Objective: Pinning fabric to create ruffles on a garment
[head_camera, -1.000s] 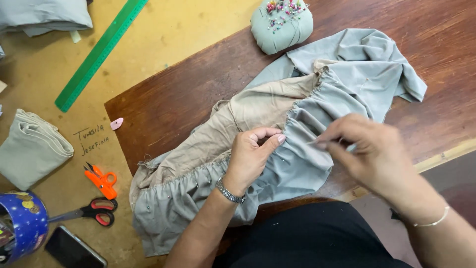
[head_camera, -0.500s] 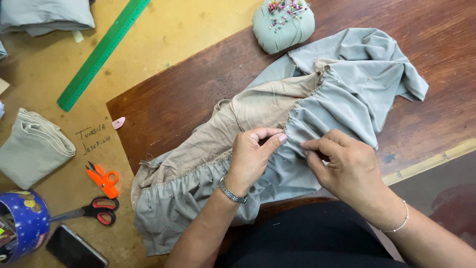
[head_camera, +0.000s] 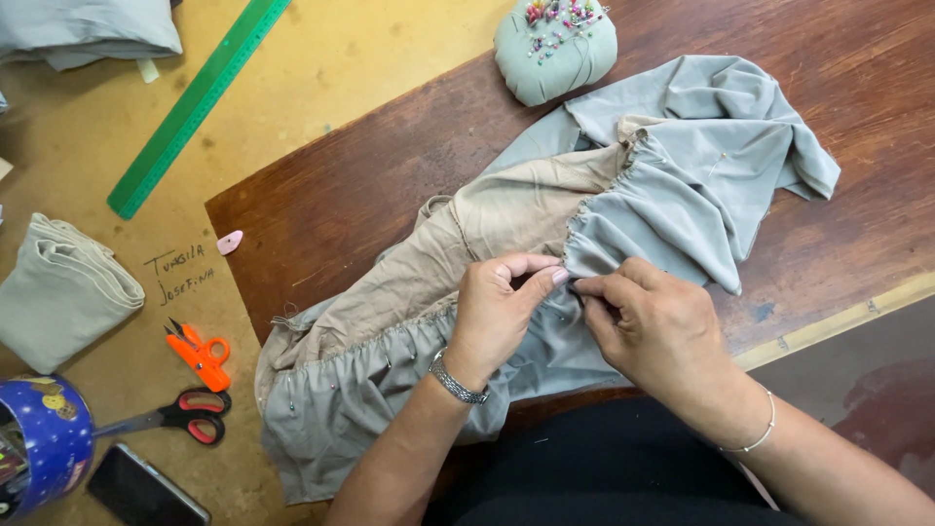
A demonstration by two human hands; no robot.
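Two bare hands meet at the middle of a gathered grey and beige cloth garment (head_camera: 623,209) lying across a dark wooden table (head_camera: 370,175). The left hand (head_camera: 499,317) and right hand (head_camera: 651,326) both pinch its ruffled seam with closed fingertips. A round grey pincushion (head_camera: 555,44) sits far behind.

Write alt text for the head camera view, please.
Two hands, the left hand and right hand, pinch a gathered seam joining grey fabric to beige fabric on a wooden table. A pincushion, green ruler and scissors lie nearby.
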